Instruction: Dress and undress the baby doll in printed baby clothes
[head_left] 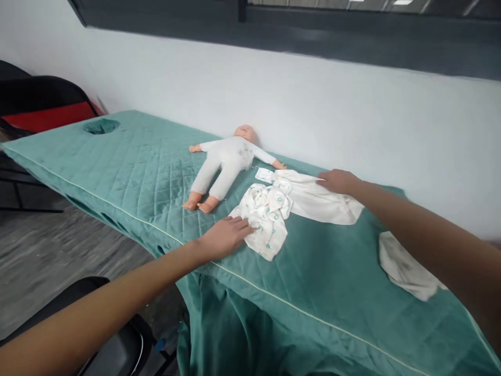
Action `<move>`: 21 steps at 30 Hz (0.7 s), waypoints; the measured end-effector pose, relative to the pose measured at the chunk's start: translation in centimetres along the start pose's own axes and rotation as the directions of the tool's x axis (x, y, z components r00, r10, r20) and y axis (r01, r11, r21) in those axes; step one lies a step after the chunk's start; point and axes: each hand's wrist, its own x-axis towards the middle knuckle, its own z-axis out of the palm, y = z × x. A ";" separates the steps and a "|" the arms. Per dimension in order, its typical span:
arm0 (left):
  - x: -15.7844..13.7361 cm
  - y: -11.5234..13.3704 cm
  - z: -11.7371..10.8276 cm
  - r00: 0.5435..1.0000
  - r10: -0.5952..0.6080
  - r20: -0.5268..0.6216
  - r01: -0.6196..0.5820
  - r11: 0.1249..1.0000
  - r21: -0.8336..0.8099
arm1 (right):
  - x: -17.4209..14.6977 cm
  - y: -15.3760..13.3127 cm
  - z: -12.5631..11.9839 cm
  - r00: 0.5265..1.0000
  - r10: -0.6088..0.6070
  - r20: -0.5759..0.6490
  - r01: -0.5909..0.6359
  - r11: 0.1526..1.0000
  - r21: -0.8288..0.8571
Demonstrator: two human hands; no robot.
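Note:
My left hand (pixel 229 237) lies at the near edge of a crumpled white baby garment with a small green print (pixel 270 214), fingers stretched out onto the fabric. My right hand (pixel 338 181) has its fingers closed at the far edge of a plain white cloth garment (pixel 317 198), which lies flat beside the printed one. A small folded printed piece (pixel 264 175) sits at their far left end. Left of these garments, a baby doll (pixel 227 162) in a white body lies on its back, arms spread and head toward the wall.
A green quilted cover (pixel 156 172) drapes the long table, which has a round hole (pixel 100 126) at its left end. Under my right forearm lies another white cloth (pixel 405 266). A white wall (pixel 352 120) runs behind. Dark chairs (pixel 47 99) stand at left, another chair (pixel 117 334) near front.

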 end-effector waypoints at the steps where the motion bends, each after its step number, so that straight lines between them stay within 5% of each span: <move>1: 1.0 1.0 -1.1 0.997 -0.045 -0.057 0.040 0.995 -0.088 | -0.9 -1.1 -0.8 0.998 0.027 0.052 -0.023 0.997 -0.080; 3: 3.5 3.7 -4.0 0.967 -0.160 -0.200 0.092 0.946 -0.311 | -2.7 -3.7 -2.8 0.997 -0.044 0.070 0.052 0.991 -0.125; 6: 7.8 8.5 -8.9 0.904 -0.270 -0.331 0.023 0.804 -0.594 | -6.0 -7.5 -6.6 0.964 -0.266 0.009 0.264 0.961 0.081; 10: 13.0 13.1 -12.2 0.804 -0.338 -0.489 -0.057 0.775 -0.630 | -11.7 -10.6 -11.7 0.957 -0.291 0.012 0.269 0.898 0.350; 14: 15.5 15.3 -11.7 0.878 -0.319 -0.357 0.062 0.815 -0.577 | -17.4 -9.5 -14.2 0.976 -0.216 0.013 0.191 0.885 0.424; 17: 16.0 16.5 -11.8 0.942 -0.195 -0.271 0.106 0.944 -0.312 | -20.9 -6.8 -14.4 0.985 -0.170 0.015 0.147 0.888 0.436; 21: 16.7 18.5 -13.3 0.934 -0.187 -0.305 0.147 0.978 -0.150 | -24.4 -4.0 -13.6 0.991 -0.098 0.088 0.051 0.903 0.426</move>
